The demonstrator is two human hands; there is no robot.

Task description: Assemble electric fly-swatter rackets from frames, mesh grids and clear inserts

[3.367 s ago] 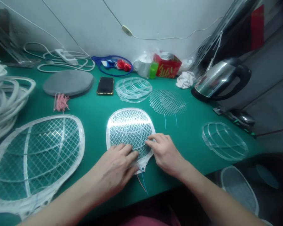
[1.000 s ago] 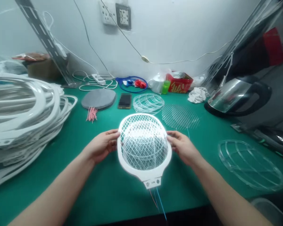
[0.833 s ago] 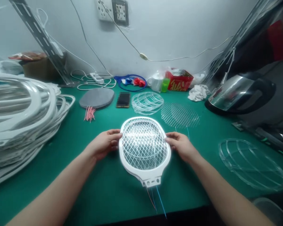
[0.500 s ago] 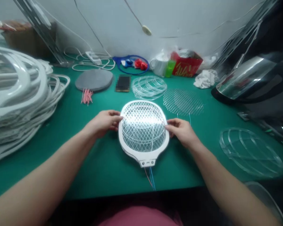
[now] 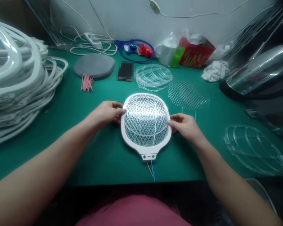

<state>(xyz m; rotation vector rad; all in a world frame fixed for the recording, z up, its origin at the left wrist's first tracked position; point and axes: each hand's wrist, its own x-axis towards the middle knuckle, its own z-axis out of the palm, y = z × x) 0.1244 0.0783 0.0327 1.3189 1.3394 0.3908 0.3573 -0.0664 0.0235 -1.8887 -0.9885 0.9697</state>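
The left hand [image 5: 103, 114] and right hand [image 5: 185, 127] grip the white bug-zapper racket [image 5: 146, 119] by its rim — fingers curved, not pinching. Two wires [image 5: 152, 171] trail onto the green mat [image 5: 96, 160].

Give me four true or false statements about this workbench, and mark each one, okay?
The left hand and right hand hold opposite sides of the white fly-swatter frame. True.
Red and blue wires trail from the frame's narrow end. True.
The loose wire mesh lies on top of the frame. False: it lies apart from it on the green mat.
A kettle stands at the far left. False: the kettle is at the right; the stack of white frames is at the left.
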